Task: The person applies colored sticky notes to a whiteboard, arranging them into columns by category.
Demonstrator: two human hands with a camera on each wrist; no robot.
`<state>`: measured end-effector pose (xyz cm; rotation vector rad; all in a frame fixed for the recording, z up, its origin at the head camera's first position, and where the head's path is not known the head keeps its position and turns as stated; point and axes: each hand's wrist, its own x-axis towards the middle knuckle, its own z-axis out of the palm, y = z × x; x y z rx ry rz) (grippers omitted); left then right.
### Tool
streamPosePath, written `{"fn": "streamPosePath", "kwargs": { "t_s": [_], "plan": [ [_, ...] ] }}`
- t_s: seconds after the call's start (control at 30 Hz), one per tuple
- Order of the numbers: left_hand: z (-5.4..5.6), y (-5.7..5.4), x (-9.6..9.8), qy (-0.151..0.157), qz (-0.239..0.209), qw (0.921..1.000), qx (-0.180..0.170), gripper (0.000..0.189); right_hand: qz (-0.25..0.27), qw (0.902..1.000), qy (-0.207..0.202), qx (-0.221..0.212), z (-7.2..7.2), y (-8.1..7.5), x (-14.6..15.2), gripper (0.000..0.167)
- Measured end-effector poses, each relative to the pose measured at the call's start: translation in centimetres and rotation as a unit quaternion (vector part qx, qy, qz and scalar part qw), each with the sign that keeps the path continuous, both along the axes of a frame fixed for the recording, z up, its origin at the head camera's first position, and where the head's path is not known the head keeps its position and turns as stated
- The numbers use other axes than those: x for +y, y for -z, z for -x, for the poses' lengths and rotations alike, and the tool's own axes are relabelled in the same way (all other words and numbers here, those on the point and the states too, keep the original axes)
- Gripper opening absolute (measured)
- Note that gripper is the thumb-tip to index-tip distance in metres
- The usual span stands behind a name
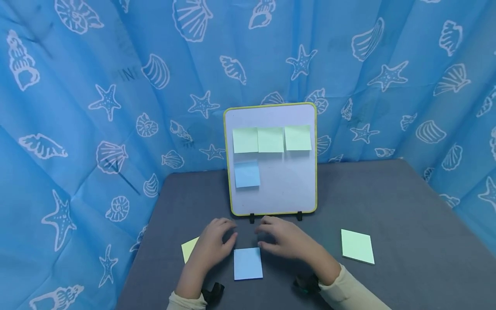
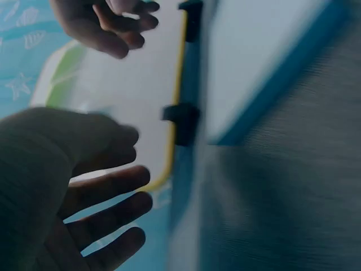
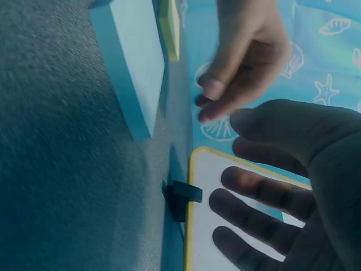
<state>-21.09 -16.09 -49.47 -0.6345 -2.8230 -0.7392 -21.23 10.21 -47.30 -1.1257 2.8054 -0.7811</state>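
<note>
A pad of blue sticky notes (image 1: pixel 248 263) lies on the grey table between my two hands. My left hand (image 1: pixel 214 242) hovers just left of that pad, its fingers loosely bent around nothing. On the other side, my right hand (image 1: pixel 286 238) is also without anything in its grasp, thumb near the pad's upper right corner. Behind them stands a whiteboard (image 1: pixel 286 189) with a yellow rim. Along its upper part are three green sticky notes (image 1: pixel 270 140) in a row. One blue sticky note (image 1: pixel 247 174) is stuck below the leftmost green one.
A yellow sticky note pad (image 1: pixel 188 248) is partly hidden behind my left hand. A green sticky note pad (image 1: pixel 357 246) lies to the right on the table (image 1: pixel 407 215). Black feet (image 1: pixel 299 215) hold up the board. A blue shell-patterned curtain (image 1: pixel 240 56) hangs behind.
</note>
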Motion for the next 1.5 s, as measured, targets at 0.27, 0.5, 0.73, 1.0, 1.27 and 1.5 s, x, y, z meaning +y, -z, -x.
{"fn": "streamPosePath", "kwargs": {
  "t_s": [0.27, 0.5, 0.73, 1.0, 1.27, 1.5],
  "plan": [
    [-0.5, 1.3, 0.3, 0.040, -0.018, 0.9989, -0.015, 0.022, -0.053, 0.9982, -0.027, -0.010, -0.2, 0.6, -0.4, 0.033],
    [-1.2, 1.6, 0.0, 0.075, -0.029, 0.9952, -0.056, 0.032, -0.091, 0.9936, -0.042, -0.053, -0.3, 1.1, -1.3, 0.042],
    [-1.7, 1.6, -0.1, 0.090, -0.011, 0.9895, -0.112, 0.043, -0.117, 0.9886, -0.035, -0.087, -0.5, 1.3, -1.7, 0.049],
    [-2.0, 1.4, 0.2, 0.106, 0.016, 0.9849, -0.136, 0.051, -0.106, 0.9880, -0.042, -0.105, -0.9, 1.2, -1.8, 0.049],
    [-2.4, 0.8, 0.2, 0.117, 0.013, 0.9817, -0.150, 0.069, -0.088, 0.9873, -0.063, -0.116, -1.0, 1.2, -2.0, 0.053],
    [-2.3, 0.4, 0.2, 0.115, 0.020, 0.9797, -0.164, 0.066, -0.082, 0.9887, -0.069, -0.105, -1.1, 1.3, -2.2, 0.057]
  ]
}}
